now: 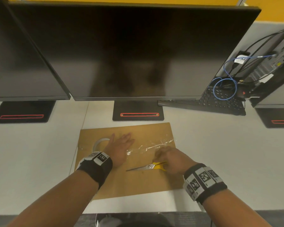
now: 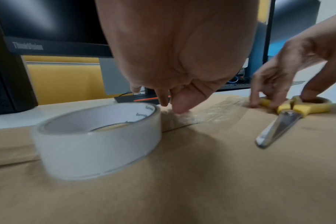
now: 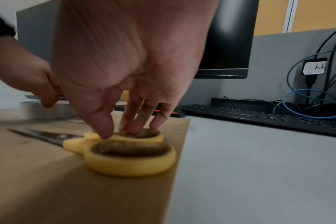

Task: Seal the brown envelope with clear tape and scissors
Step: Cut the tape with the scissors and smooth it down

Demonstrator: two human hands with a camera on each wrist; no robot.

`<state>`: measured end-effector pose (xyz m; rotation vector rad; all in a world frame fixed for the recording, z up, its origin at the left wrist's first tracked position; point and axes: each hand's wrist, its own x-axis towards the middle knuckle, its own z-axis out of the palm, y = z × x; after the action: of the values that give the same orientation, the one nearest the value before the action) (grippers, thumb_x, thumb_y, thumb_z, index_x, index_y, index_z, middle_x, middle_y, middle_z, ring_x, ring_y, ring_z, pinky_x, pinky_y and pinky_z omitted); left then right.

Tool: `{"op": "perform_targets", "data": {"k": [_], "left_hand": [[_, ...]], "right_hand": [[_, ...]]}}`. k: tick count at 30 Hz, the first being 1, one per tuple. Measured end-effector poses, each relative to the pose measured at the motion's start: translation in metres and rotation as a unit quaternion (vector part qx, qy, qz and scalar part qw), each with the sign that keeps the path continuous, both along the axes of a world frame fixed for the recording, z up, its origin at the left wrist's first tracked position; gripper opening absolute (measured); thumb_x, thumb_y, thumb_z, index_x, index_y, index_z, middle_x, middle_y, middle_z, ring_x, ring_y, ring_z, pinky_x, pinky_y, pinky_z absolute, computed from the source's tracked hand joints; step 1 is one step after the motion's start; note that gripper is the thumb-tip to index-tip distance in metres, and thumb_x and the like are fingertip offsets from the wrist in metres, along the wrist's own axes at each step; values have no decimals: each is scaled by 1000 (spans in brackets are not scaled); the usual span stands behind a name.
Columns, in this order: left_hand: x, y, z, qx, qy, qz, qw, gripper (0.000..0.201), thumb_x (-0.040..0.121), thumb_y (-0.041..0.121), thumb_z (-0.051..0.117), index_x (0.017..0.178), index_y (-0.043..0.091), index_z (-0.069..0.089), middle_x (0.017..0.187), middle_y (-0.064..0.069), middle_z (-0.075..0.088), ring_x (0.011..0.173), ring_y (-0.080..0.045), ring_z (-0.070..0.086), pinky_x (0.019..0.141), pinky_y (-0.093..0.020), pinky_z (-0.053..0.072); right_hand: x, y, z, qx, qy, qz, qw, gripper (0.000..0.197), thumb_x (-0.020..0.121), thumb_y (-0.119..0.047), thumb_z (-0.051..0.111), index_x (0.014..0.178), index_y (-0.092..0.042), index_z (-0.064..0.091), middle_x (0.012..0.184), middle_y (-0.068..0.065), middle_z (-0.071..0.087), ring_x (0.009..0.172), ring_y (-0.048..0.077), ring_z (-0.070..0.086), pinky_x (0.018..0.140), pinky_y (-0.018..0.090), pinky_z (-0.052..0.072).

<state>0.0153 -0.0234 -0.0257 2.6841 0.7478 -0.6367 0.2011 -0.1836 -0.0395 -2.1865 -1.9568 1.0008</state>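
Observation:
The brown envelope (image 1: 138,182) lies flat on the white desk. A roll of clear tape (image 1: 98,142) stands on its left part. A wrinkled strip of clear tape (image 1: 154,145) is stuck along the flap seam. Yellow-handled scissors (image 1: 147,167) lie on the envelope with blades closed, pointing left. My left hand (image 1: 121,143) is spread over the envelope just right of the roll (image 2: 98,144), fingers relaxed, holding nothing. My right hand (image 1: 167,158) reaches down onto the scissors (image 3: 128,159); its fingers dip into the far handle loop and the thumb presses that handle.
A large dark monitor (image 1: 129,51) hangs over the desk, its stand (image 1: 138,112) just beyond the envelope. A second monitor (image 1: 15,54) is at the left. A black keyboard (image 1: 211,104), blue cables (image 1: 225,89) and a computer case (image 1: 272,63) sit at the right.

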Motion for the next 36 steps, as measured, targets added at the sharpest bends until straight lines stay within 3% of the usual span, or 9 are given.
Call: {"op": "perform_targets", "data": {"k": [4,7,11,14,17,19,21,24,36], "left_hand": [[-5,-13,8,2,17,-42,999,67,92,7,38,152,24,12,162,2,-1,148,-10,2,116,-49,-10],[-9,-26,15,-13,38,-83,996,62,95,11,35,152,19,12,161,0,6,148,-12,6,116,-50,-8],[-13,-30,14,-9,85,-106,991,57,102,30,26,152,12,5,161,-7,2,149,-18,-1,116,-52,-10],[-17,-27,3,-16,108,-105,989,62,102,43,16,152,12,-5,161,-7,-10,148,-17,-9,116,-53,-11],[-19,-27,-8,-30,108,-90,990,92,77,68,-11,151,14,-10,159,-4,-18,147,-14,-14,114,-50,-15],[-20,-29,-9,-39,108,-82,990,109,58,70,-20,151,14,-11,159,-2,-20,147,-14,-15,114,-48,-16],[-20,-32,-10,-36,115,-72,990,107,62,72,-18,151,14,-12,158,-2,-21,146,-14,-16,113,-46,-18],[-21,-34,-9,-30,131,-57,989,87,86,70,1,151,13,-12,158,-3,-21,146,-13,-16,113,-45,-19],[-14,-32,10,-62,183,-31,981,78,96,61,13,151,12,-11,158,-4,-21,147,-16,-12,116,-49,-15]], "right_hand": [[-14,20,6,78,15,-33,996,45,79,-9,52,119,-24,65,125,-1,55,116,20,51,102,30,40],[-36,42,-1,97,32,30,994,47,88,-10,38,132,-15,54,142,10,48,131,28,43,110,28,28],[-50,57,-4,34,22,64,997,47,97,-9,34,144,-14,34,156,4,26,144,21,25,117,27,16],[-44,60,-5,23,33,47,998,50,95,-2,36,143,-15,37,155,3,26,143,17,27,116,24,16],[-35,55,-9,16,18,28,999,54,93,1,37,143,-18,38,156,-1,25,144,13,24,115,20,13],[-29,50,-8,11,13,17,1000,55,92,3,36,144,-17,36,157,-1,21,145,12,19,115,21,11],[-24,46,-7,12,5,3,1000,55,93,2,35,144,-17,35,157,-1,19,146,13,17,115,21,11],[-21,44,-12,21,-5,-16,1000,50,96,-4,36,143,-20,38,157,-3,22,145,11,18,116,23,12],[-18,35,-19,30,-20,-139,990,39,102,-19,32,137,-13,46,157,5,24,142,19,27,114,29,23]]}}
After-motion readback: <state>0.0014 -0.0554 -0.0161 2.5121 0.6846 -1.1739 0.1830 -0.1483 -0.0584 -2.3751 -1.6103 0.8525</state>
